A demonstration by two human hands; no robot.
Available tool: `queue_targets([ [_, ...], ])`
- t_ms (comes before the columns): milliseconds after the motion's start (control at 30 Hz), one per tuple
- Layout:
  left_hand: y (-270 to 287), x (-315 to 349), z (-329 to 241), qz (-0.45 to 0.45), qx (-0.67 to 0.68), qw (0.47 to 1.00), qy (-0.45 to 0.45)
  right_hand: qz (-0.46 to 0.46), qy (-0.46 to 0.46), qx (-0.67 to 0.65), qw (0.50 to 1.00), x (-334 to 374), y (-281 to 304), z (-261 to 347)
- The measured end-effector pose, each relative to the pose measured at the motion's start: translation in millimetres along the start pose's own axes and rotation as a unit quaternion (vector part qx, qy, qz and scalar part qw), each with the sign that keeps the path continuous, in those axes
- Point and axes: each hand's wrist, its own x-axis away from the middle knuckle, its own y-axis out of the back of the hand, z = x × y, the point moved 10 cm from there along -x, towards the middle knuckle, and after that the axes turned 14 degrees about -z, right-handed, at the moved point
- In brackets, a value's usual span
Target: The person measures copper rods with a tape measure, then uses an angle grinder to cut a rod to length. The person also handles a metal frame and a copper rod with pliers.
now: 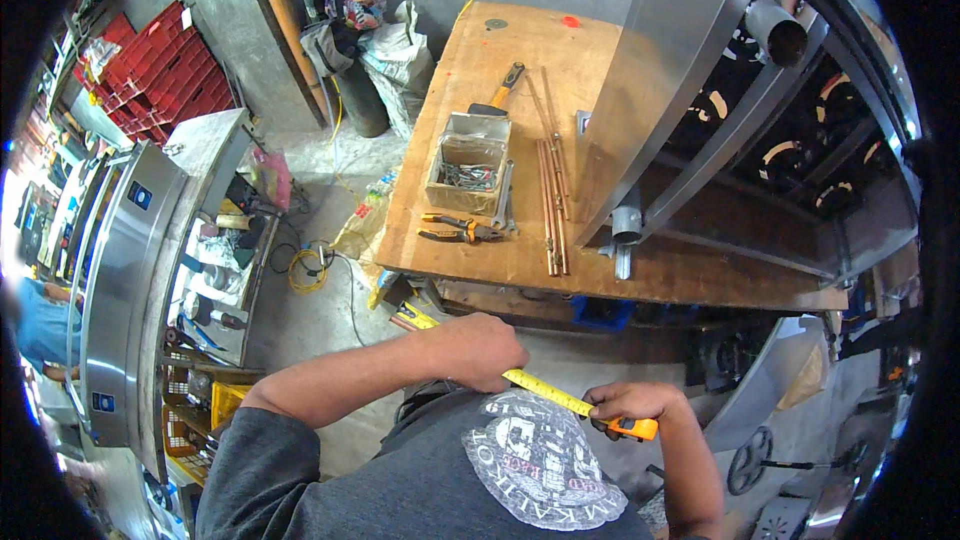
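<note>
In front of my chest, a tape measure is drawn out, its yellow blade running between both hands. My left hand is closed around the blade, and the blade's far end shows past the wrist. Beside that end lies a short stretch of copper-coloured tube; whether the left fingers grip it too is hidden. Closed around the orange case is my right hand, fingers curled on its top. On the wooden table ahead lie several copper tubes, orange-handled pliers, wrenches and a hammer.
A box of small metal parts sits on the table. A large metal frame stands over its right side. Red crates are stacked far left, near a steel unit. Yellow cable coils on the floor. Another person is at the left edge.
</note>
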Motion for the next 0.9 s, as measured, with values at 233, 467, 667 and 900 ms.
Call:
queue_targets([
  [233,6.9,9.5,12.1,0.006,-0.015,0.999,0.042,-0.01,0.002,0.032,0.999,-3.8,1.4,-7.9],
  [467,7.8,10.5,14.9,0.012,-0.014,0.998,0.053,-0.021,0.002,0.056,0.998,-6.6,6.0,-11.5],
  [667,-1.1,11.7,17.0,-0.004,0.021,0.997,0.069,-0.015,0.023,0.029,0.999,1.0,3.4,-3.1],
  [900,-7.8,16.7,20.5,-0.006,0.024,0.997,0.074,-0.042,0.03,0.045,0.998,4.5,7.4,5.9],
])
